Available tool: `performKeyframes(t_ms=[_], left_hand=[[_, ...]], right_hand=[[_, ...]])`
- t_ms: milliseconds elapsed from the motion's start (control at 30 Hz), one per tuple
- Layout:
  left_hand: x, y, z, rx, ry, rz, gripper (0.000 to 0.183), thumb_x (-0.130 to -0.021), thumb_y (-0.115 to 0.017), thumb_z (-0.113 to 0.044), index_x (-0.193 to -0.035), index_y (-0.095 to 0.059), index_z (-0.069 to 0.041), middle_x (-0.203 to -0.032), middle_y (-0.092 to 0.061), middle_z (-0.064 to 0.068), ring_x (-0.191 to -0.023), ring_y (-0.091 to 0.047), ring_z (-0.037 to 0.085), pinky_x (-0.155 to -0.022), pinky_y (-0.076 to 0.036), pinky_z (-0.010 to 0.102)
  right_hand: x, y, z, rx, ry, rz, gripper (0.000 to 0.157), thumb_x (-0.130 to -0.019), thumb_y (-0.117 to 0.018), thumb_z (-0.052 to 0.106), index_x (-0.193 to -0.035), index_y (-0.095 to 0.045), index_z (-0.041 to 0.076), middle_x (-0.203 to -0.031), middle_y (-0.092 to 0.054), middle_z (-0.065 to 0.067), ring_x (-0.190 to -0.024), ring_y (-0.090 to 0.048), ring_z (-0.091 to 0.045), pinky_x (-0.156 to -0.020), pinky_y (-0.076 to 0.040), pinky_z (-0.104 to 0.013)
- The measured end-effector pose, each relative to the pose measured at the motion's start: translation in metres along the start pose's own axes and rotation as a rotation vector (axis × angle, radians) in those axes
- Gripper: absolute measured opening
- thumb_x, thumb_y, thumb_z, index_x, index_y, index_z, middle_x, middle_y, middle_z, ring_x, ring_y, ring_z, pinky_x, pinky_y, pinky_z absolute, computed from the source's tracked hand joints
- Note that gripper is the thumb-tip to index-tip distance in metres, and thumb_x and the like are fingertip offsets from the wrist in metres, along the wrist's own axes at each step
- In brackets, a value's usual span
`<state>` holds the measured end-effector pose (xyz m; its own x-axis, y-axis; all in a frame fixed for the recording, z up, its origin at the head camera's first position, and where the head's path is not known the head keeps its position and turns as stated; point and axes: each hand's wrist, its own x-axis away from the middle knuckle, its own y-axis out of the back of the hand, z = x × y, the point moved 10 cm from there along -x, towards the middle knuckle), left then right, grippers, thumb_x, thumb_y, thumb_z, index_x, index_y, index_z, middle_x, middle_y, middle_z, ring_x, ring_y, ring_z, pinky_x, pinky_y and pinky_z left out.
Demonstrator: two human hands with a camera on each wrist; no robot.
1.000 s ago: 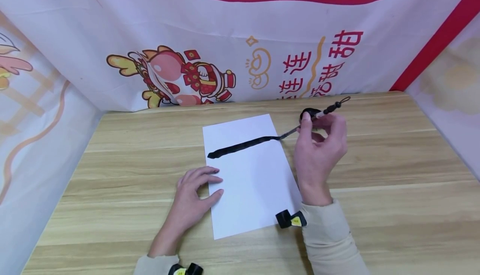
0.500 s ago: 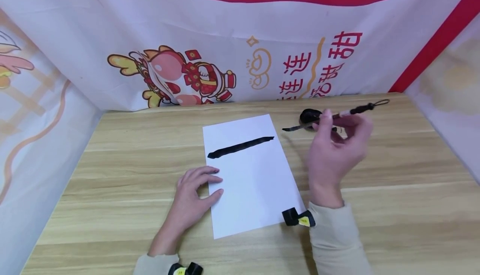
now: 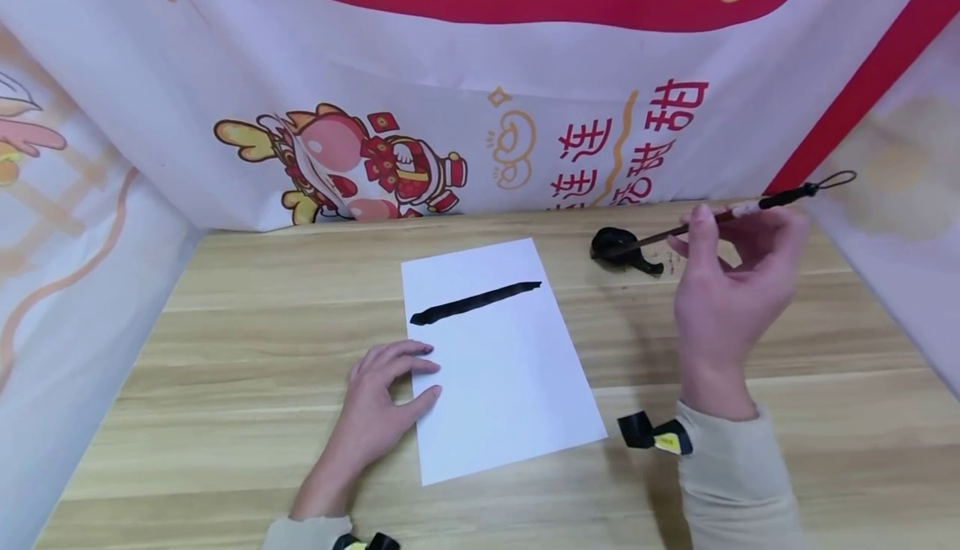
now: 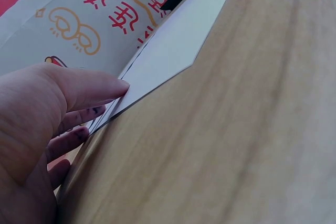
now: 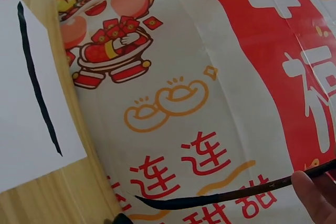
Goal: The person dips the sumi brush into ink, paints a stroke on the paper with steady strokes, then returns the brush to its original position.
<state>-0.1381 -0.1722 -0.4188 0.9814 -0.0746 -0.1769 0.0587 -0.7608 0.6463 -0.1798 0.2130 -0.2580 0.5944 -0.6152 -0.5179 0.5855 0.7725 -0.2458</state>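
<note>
My right hand (image 3: 731,308) pinches a calligraphy brush (image 3: 667,235) with a dark shaft and a loop at its end. In the head view the brush's tip overlaps a small black ink dish (image 3: 609,238) with a curved tail. From the right wrist, the brush's black, wet-looking bristles (image 5: 178,202) show, bent to a point. A white sheet of paper (image 3: 502,383) lies in front of me, with one thick black ink stroke (image 3: 476,303) across its upper part. My left hand (image 3: 382,396) rests on the sheet's left edge, fingers spread and relaxed; dark smudges mark its fingertips (image 4: 81,133).
The wooden table (image 3: 247,350) runs back to a white and red printed cloth (image 3: 420,50) hanging behind it. More cloth (image 3: 82,192) closes off the left side. A black camera mount (image 3: 652,435) sits on the right sleeve.
My right hand has lifted the brush off the end of the stroke and carried it right, to over the ink dish. The left hand stays on the paper. The head view has shifted slightly.
</note>
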Motion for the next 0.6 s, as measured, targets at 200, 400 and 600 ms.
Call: performKeyframes(t_ms=[200, 400, 600], left_hand=[[0.001, 0.000, 0.000, 0.000, -0.002, -0.007, 0.027, -0.085, -0.090, -0.013, -0.110, -0.081, -0.018, -0.138, -0.074, 0.000, -0.139, -0.056, 0.032, -0.122, -0.023, 0.062], [0.002, -0.001, 0.002, -0.003, 0.010, 0.001, 0.026, -0.086, -0.089, -0.013, -0.110, -0.081, -0.019, -0.138, -0.073, -0.002, -0.140, -0.056, 0.030, -0.122, -0.024, 0.060], [0.002, 0.000, 0.001, -0.003, 0.013, -0.001, 0.026, -0.086, -0.089, -0.013, -0.110, -0.081, -0.019, -0.139, -0.073, -0.002, -0.140, -0.056, 0.030, -0.122, -0.024, 0.060]], right_hand=[[-0.011, 0.005, -0.001, -0.084, -0.034, 0.018, 0.028, -0.095, -0.079, 0.005, -0.118, -0.062, 0.002, -0.108, -0.070, -0.010, -0.097, -0.075, -0.024, -0.075, -0.065, -0.025], [-0.012, 0.008, -0.005, -0.032, -0.020, 0.049, 0.027, -0.097, -0.077, 0.004, -0.119, -0.062, 0.005, -0.109, -0.072, -0.011, -0.099, -0.075, -0.028, -0.076, -0.065, -0.026], [-0.014, 0.009, -0.008, 0.005, -0.014, 0.075, 0.028, -0.097, -0.077, 0.005, -0.119, -0.061, 0.005, -0.110, -0.072, -0.008, -0.099, -0.075, -0.024, -0.078, -0.065, -0.024]])
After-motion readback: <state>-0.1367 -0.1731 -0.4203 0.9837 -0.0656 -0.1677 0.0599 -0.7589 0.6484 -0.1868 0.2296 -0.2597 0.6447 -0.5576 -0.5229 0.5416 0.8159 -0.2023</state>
